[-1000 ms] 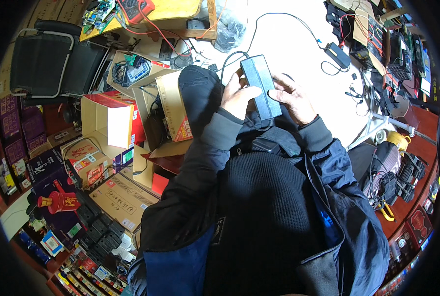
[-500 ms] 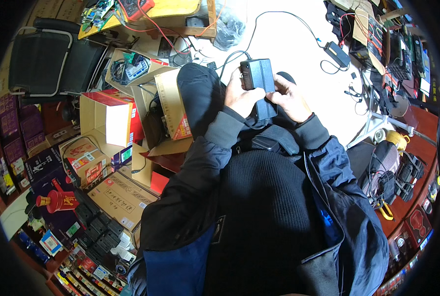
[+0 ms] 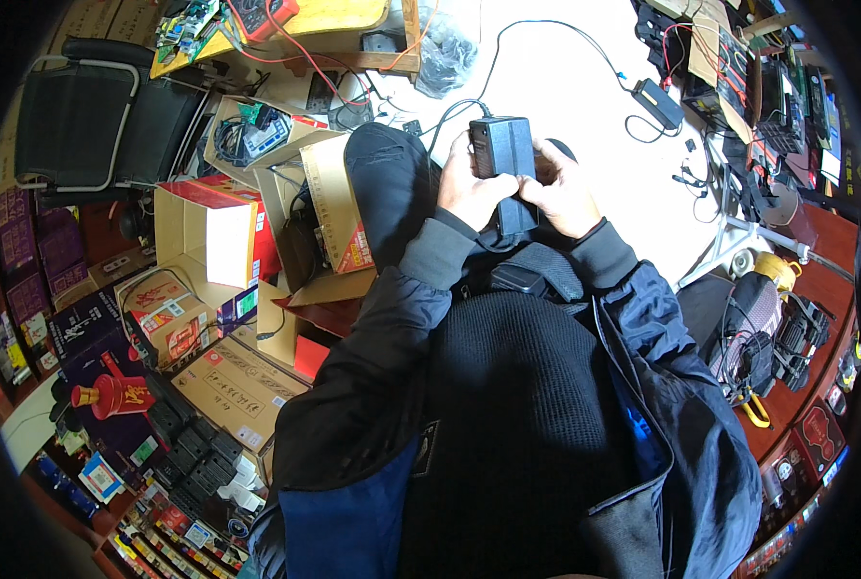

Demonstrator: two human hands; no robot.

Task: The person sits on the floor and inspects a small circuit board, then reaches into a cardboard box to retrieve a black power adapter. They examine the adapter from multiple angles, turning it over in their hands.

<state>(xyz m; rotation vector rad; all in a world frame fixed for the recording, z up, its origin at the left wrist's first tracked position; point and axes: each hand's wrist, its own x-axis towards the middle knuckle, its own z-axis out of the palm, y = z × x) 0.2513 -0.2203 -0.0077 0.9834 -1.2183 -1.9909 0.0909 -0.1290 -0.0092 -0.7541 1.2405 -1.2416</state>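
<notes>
Between my two hands is a black box-shaped power adapter (image 3: pixel 514 150), held upright above my lap. A black cord leaves its far end. My left hand (image 3: pixel 471 188) grips its left side, with the thumb across the front face. From the right, my right hand (image 3: pixel 564 193) is closed around the other side, its thumb pressed near the left thumb. The fingers behind the adapter are hidden. Another black cable loops under its near end.
A second black adapter (image 3: pixel 658 103) lies on the bright white floor with its cable. Open cardboard boxes (image 3: pixel 199 232) stand at my left, near a black chair (image 3: pixel 78 116). A yellow-topped table (image 3: pixel 329 19) is at the far left. Cluttered electronics (image 3: pixel 788 116) line the right side.
My right hand has shifted slightly left and its thumb has moved a little on the adapter. Both hands keep hold of it; the surroundings look the same.
</notes>
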